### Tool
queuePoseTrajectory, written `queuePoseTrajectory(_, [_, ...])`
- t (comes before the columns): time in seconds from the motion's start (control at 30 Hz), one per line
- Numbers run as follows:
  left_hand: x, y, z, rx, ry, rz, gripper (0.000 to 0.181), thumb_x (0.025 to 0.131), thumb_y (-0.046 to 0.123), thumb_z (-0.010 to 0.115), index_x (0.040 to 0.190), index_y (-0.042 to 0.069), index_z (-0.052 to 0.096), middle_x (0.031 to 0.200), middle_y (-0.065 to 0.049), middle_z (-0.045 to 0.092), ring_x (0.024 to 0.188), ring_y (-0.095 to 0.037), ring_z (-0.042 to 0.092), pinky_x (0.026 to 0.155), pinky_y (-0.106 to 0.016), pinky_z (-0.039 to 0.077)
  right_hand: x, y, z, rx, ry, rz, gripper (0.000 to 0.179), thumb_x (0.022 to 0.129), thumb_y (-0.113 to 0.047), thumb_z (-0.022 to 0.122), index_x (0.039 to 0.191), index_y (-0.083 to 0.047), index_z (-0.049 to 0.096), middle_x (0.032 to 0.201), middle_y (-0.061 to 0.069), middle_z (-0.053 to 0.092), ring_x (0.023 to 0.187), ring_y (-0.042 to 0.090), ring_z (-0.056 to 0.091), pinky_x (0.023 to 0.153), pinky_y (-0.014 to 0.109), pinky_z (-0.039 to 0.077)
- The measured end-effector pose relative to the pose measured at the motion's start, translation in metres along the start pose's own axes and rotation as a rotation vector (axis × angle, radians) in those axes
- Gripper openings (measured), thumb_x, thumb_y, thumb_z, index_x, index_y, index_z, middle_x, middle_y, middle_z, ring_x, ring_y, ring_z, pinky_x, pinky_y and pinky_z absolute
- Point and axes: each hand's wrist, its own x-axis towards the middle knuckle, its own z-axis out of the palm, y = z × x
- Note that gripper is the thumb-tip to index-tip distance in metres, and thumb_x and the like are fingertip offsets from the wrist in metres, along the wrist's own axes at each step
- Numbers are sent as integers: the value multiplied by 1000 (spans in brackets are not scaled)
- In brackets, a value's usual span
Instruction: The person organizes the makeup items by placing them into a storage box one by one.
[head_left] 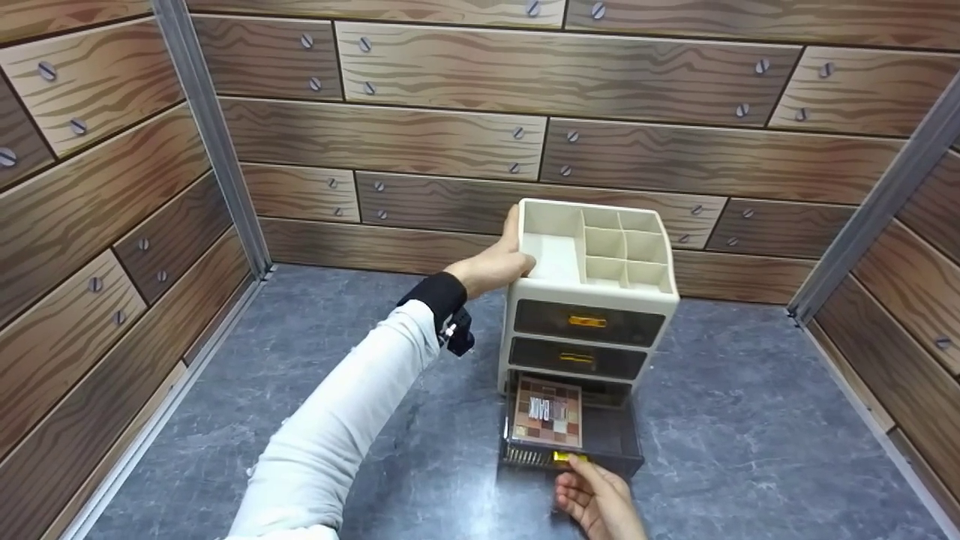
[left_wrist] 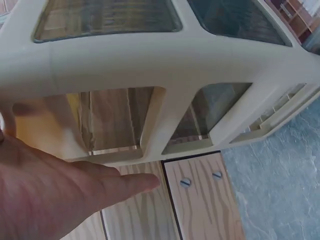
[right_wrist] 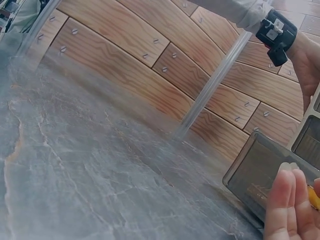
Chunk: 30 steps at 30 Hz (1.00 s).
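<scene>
A cream desktop drawer organizer (head_left: pixel 592 289) stands upright on the floor, with divided compartments on top and dark see-through drawers. Its bottom drawer (head_left: pixel 611 435) is pulled out and holds an eyeshadow palette (head_left: pixel 551 411) with a chequered cover. At the organizer's upper left edge, my left hand (head_left: pixel 495 262) grips the rim, the thumb over the top. The side of the frame shows beside that hand (left_wrist: pixel 75 192) in the left wrist view. My right hand (head_left: pixel 596 499) pinches the bottom drawer's gold handle (head_left: pixel 568 457); in the right wrist view some fingers (right_wrist: pixel 287 200) extend past the handle.
Two upper drawers, the top one (head_left: pixel 547 319) and the middle one (head_left: pixel 544 355), are closed. Behind stands a wood-plank-patterned wall (head_left: pixel 450 142), with similar panels at both sides. Grey marbled floor (head_left: pixel 375 465) surrounds the organizer. A wrist camera (head_left: pixel 459 334) sits on the left wrist.
</scene>
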Motion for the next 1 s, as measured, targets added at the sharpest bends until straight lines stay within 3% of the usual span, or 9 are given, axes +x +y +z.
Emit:
queuePoseTrajectory(0.2, [-1, -1, -2, -6, 8, 41, 106, 82, -11, 43, 162, 11, -24, 170, -17, -13, 153, -34, 9, 127, -36, 18, 7, -4, 7, -8, 23, -47, 24, 109, -12, 51, 93, -7, 69, 76, 1, 71, 69, 10, 68, 68, 21, 62])
queuePoseTrajectory(0.47, [-2, -3, 2, 34, 14, 42, 103, 86, -8, 44, 162, 10, -23, 172, -17, -20, 157, -28, 1, 130, -36, 9, 23, -10, 17, 6, 61, -105, 19, 108, -14, 53, 96, -6, 65, 77, 1, 71, 69, 9, 68, 67, 20, 62])
queuePoseTrajectory(0.8, [-4, -6, 4, 14, 18, 67, 100, 86, -9, 43, 163, 10, -19, 170, -19, -6, 150, -36, 18, 123, -37, 25, 44, -19, 20, 17, 86, -148, 22, 107, -11, 55, 91, -7, 69, 75, 2, 70, 68, 11, 69, 66, 20, 62])
queuePoseTrajectory(1.0, [-4, -7, 4, 11, 23, 73, 99, 88, -7, 43, 163, 11, -20, 171, -17, -12, 154, -34, 11, 126, -37, 19, 57, -28, 21, 23, 94, -159, 20, 107, -11, 56, 91, -5, 68, 76, 3, 71, 67, 12, 69, 66, 21, 62])
